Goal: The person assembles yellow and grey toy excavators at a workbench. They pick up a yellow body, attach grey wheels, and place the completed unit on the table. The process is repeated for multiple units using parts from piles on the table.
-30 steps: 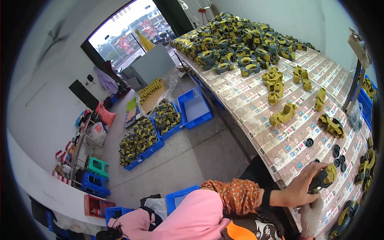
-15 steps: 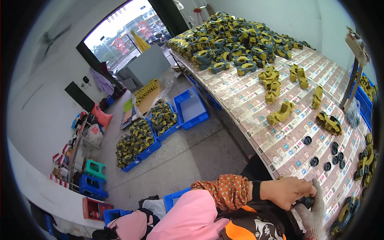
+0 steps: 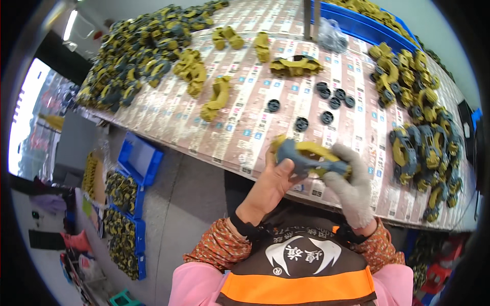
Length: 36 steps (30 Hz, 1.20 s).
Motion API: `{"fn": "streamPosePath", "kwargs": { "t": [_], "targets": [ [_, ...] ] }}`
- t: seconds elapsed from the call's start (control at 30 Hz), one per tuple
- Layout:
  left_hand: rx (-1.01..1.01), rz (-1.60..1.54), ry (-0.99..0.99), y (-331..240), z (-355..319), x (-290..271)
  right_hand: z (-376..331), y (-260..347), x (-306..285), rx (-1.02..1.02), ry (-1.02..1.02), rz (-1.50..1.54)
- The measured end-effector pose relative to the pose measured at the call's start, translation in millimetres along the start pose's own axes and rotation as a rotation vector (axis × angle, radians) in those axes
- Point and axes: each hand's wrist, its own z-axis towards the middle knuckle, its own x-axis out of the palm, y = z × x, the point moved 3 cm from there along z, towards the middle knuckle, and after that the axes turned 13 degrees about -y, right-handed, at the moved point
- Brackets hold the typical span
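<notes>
Between my two hands, just above the table's near edge, is a grey and yellow plastic toy car body [image 3: 309, 157] with an open middle. My bare left hand [image 3: 266, 189] grips its left end, thumb on the grey side. On the other end, my right hand [image 3: 353, 186] is closed in a pale knitted glove. Beyond the body lie several loose black toy wheels [image 3: 301, 124], some bunched together. Farther back sits a yellow and dark car piece [image 3: 296, 67], and left of it a curved yellow piece [image 3: 216, 99].
Grey and yellow car bodies form a big heap [image 3: 138, 56] at the far left; more crowd the right side [image 3: 431, 148]. A blue crate [image 3: 357, 23] of yellow parts stands behind a post [image 3: 312, 20] and a clear plastic bag [image 3: 333, 36]. Blue crates [image 3: 140, 158] stand on the floor.
The view has swung to the right, bringing the table in front of me. My hands, earlier close together around something dark, are now apart with the car body held between them.
</notes>
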Motion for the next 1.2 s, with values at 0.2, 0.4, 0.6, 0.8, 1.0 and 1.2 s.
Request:
{"fn": "streamPosePath", "kwargs": {
  "t": [0.2,0.4,0.6,0.8,1.0,1.2],
  "targets": [
    [0.009,-0.095,-0.051,-3.2,18.6,-14.5,35.2,-12.3,0.5,-0.293,0.213,-0.376],
    [-0.056,-0.124,-0.153,13.1,33.1,-39.1,126.6,-7.1,-7.9,-0.737,-0.048,-0.911],
    [-0.017,-0.004,-0.175,22.4,36.5,-48.8,164.4,-20.3,12.6,-0.829,0.064,-1.219],
    [-0.01,0.071,-0.14,21.0,35.8,-50.4,160.0,-20.9,15.6,-0.806,0.023,-1.186],
    [-0.026,0.017,-0.107,17.9,26.7,-38.5,133.7,-17.2,8.0,-0.72,0.173,-1.256],
    [-0.015,0.134,0.038,12.4,14.7,-18.8,76.8,-5.9,9.6,-0.437,0.222,-0.661]
  ]
}}
